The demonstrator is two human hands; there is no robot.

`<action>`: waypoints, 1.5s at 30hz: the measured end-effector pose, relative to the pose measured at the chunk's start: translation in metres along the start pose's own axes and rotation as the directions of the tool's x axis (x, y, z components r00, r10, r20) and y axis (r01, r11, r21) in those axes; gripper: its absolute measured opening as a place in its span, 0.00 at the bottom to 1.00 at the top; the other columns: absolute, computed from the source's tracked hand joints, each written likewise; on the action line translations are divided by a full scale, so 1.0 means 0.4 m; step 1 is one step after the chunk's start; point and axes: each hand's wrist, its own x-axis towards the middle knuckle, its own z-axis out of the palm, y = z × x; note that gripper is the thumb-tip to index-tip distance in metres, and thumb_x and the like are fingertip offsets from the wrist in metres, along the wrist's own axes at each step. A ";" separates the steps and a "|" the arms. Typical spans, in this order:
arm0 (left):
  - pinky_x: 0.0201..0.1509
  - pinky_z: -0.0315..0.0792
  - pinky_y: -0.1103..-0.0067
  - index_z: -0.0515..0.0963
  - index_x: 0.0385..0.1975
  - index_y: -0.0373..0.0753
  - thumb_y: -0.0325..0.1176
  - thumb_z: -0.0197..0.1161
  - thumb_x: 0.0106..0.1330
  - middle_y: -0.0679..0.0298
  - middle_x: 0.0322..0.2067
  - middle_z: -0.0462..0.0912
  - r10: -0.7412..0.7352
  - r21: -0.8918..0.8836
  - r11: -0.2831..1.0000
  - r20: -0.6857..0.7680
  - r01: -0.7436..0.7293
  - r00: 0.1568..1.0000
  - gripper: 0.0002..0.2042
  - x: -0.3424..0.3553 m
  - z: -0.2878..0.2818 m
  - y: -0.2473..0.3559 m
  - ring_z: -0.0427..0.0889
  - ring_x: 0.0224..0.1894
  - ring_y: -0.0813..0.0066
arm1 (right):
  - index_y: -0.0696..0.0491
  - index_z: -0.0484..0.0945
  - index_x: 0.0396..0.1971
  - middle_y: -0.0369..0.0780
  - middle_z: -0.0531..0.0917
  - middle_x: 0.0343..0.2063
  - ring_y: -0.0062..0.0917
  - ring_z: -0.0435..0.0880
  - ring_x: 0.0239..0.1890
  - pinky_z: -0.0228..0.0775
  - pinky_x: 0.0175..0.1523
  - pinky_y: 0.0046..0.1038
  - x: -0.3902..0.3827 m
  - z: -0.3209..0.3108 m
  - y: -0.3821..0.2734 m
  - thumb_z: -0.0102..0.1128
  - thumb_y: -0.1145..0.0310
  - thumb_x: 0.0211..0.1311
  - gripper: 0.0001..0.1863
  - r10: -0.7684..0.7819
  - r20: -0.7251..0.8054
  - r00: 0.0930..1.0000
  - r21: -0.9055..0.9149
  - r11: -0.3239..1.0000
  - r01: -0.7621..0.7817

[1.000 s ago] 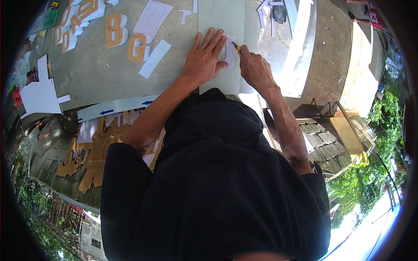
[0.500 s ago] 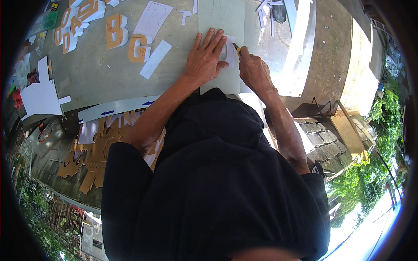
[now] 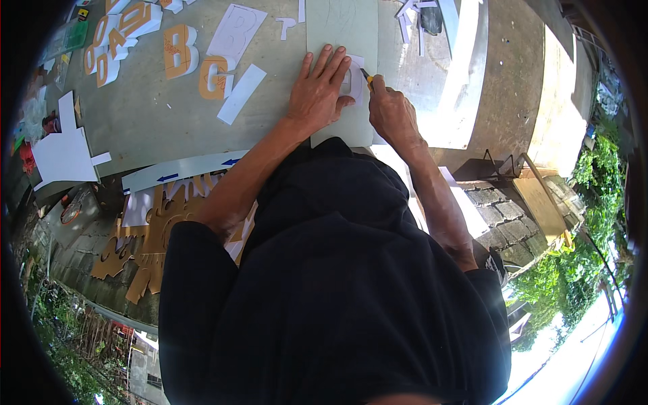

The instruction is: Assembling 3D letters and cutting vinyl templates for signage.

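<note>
My left hand (image 3: 318,91) lies with fingers outstretched on a pale strip of board (image 3: 341,23), at the edge of a small white cut piece (image 3: 356,91) with an opening in it. My right hand (image 3: 393,115) is closed round a yellow-handled utility knife (image 3: 369,83), whose dark blade tip rests on or just over the right side of that white piece. To the left lie cardboard-and-white block letters (image 3: 179,50), a white rectangular strip (image 3: 239,94) and a white sheet with a letter outline (image 3: 235,30).
More block letters (image 3: 115,47) and a large white cut-out (image 3: 64,155) lie further left. Thin white offcuts (image 3: 422,27) and a glaring pale sheet (image 3: 459,81) are at the right. Brown cardboard cut-outs (image 3: 155,236) lie below the worktop (image 3: 135,135), beside a wooden board (image 3: 540,206) and greenery (image 3: 594,202).
The knife and my right hand have shifted very slightly toward me; my left hand stays in place. The person glimpsed at the upper right a second ago is out of view.
</note>
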 end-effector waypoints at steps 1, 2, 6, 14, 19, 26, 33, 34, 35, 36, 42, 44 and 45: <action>0.79 0.54 0.52 0.68 0.70 0.34 0.50 0.73 0.60 0.57 0.75 0.64 -0.002 -0.002 1.000 0.008 0.002 1.000 0.41 0.002 0.000 -0.001 0.57 0.79 0.55 | 0.61 0.69 0.47 0.55 0.84 0.27 0.56 0.86 0.32 0.79 0.37 0.53 0.002 0.001 0.001 0.53 0.75 0.67 0.11 -0.003 0.000 1.000 0.000 1.000 0.003; 0.79 0.54 0.52 0.68 0.70 0.34 0.50 0.73 0.60 0.57 0.75 0.64 0.002 0.000 1.000 -0.002 -0.002 1.000 0.41 0.002 0.001 -0.002 0.57 0.79 0.55 | 0.61 0.69 0.47 0.55 0.83 0.27 0.56 0.86 0.31 0.79 0.37 0.53 0.002 0.002 0.002 0.53 0.75 0.67 0.11 -0.003 -0.001 1.000 0.004 1.000 0.003; 0.79 0.55 0.51 0.69 0.70 0.34 0.50 0.73 0.59 0.57 0.75 0.64 0.002 -0.008 1.000 -0.012 -0.002 1.000 0.41 0.002 0.000 -0.001 0.57 0.79 0.55 | 0.61 0.69 0.47 0.55 0.83 0.26 0.57 0.86 0.31 0.78 0.36 0.54 -0.002 0.008 0.002 0.53 0.76 0.67 0.11 0.000 -0.009 1.000 0.014 1.000 0.001; 0.79 0.55 0.51 0.69 0.70 0.34 0.49 0.73 0.59 0.57 0.75 0.64 -0.002 -0.011 1.000 -0.011 0.002 1.000 0.41 0.001 -0.001 0.000 0.57 0.79 0.54 | 0.62 0.68 0.46 0.56 0.83 0.26 0.57 0.86 0.31 0.78 0.36 0.54 -0.006 0.009 -0.004 0.53 0.76 0.68 0.11 0.023 0.001 1.000 0.029 0.999 -0.023; 0.79 0.54 0.51 0.70 0.69 0.34 0.49 0.74 0.59 0.57 0.74 0.65 -0.010 -0.010 1.000 -0.019 0.010 1.000 0.40 0.002 0.000 0.003 0.58 0.78 0.55 | 0.62 0.68 0.46 0.57 0.83 0.27 0.58 0.86 0.32 0.79 0.37 0.53 -0.008 0.010 -0.011 0.53 0.75 0.67 0.11 0.034 0.008 0.999 0.039 0.999 -0.034; 0.79 0.53 0.52 0.70 0.69 0.34 0.48 0.74 0.59 0.56 0.74 0.65 -0.007 -0.016 1.000 -0.026 0.007 1.000 0.40 0.001 -0.001 0.004 0.58 0.78 0.55 | 0.63 0.68 0.45 0.58 0.83 0.27 0.59 0.86 0.31 0.79 0.36 0.54 -0.012 0.013 -0.021 0.54 0.75 0.67 0.11 0.089 0.037 0.995 0.057 0.994 -0.091; 0.79 0.53 0.52 0.70 0.69 0.34 0.49 0.75 0.59 0.55 0.74 0.65 -0.015 -0.020 1.000 -0.039 0.015 0.999 0.40 0.001 0.002 0.011 0.59 0.78 0.54 | 0.59 0.71 0.43 0.59 0.83 0.22 0.60 0.85 0.30 0.76 0.37 0.56 -0.005 -0.003 -0.024 0.54 0.71 0.72 0.08 0.101 0.019 0.995 0.057 0.993 -0.102; 0.79 0.52 0.52 0.70 0.69 0.34 0.49 0.75 0.58 0.55 0.74 0.65 -0.036 -0.018 0.999 -0.015 0.036 0.999 0.41 -0.001 0.000 0.013 0.59 0.78 0.54 | 0.59 0.71 0.43 0.59 0.83 0.22 0.60 0.85 0.30 0.76 0.37 0.56 0.000 -0.015 -0.022 0.54 0.71 0.72 0.08 0.102 0.014 0.995 0.057 0.993 -0.103; 0.79 0.52 0.52 0.70 0.69 0.34 0.49 0.75 0.58 0.55 0.74 0.65 -0.023 -0.019 1.000 -0.044 0.022 0.999 0.41 -0.004 -0.001 0.016 0.59 0.78 0.54 | 0.61 0.73 0.43 0.59 0.83 0.23 0.59 0.86 0.31 0.78 0.38 0.55 0.004 -0.033 -0.016 0.54 0.72 0.69 0.09 0.070 0.051 0.996 0.032 0.997 -0.072; 0.79 0.52 0.52 0.69 0.69 0.34 0.50 0.75 0.58 0.55 0.74 0.65 -0.042 -0.033 0.999 -0.026 0.042 0.999 0.42 -0.009 -0.003 0.019 0.58 0.78 0.54 | 0.62 0.75 0.42 0.59 0.84 0.25 0.58 0.87 0.31 0.80 0.40 0.53 0.008 -0.050 -0.010 0.54 0.73 0.66 0.10 0.042 0.085 0.995 0.003 0.999 -0.042; 0.80 0.50 0.52 0.68 0.70 0.35 0.53 0.75 0.56 0.55 0.74 0.65 0.017 -0.077 0.997 -0.021 -0.018 1.000 0.44 -0.036 -0.003 -0.001 0.57 0.79 0.54 | 0.62 0.76 0.42 0.58 0.84 0.25 0.57 0.87 0.32 0.80 0.40 0.53 0.026 -0.074 -0.010 0.53 0.73 0.66 0.09 0.035 0.177 0.984 -0.077 0.997 -0.022; 0.80 0.50 0.52 0.68 0.70 0.35 0.53 0.75 0.57 0.55 0.74 0.65 0.041 -0.089 0.995 -0.008 -0.042 0.999 0.44 -0.043 0.001 -0.004 0.57 0.79 0.55 | 0.62 0.76 0.41 0.58 0.84 0.25 0.57 0.87 0.31 0.80 0.40 0.53 0.017 -0.059 -0.012 0.53 0.74 0.67 0.09 0.043 0.189 0.981 -0.089 0.996 -0.027; 0.80 0.50 0.52 0.68 0.70 0.35 0.54 0.74 0.57 0.55 0.74 0.65 0.042 -0.080 0.996 -0.013 -0.043 0.999 0.44 -0.042 0.003 -0.006 0.57 0.79 0.55 | 0.62 0.75 0.42 0.58 0.84 0.25 0.57 0.87 0.31 0.80 0.39 0.53 0.010 -0.049 -0.015 0.53 0.74 0.67 0.08 0.040 0.151 0.988 -0.061 0.998 -0.031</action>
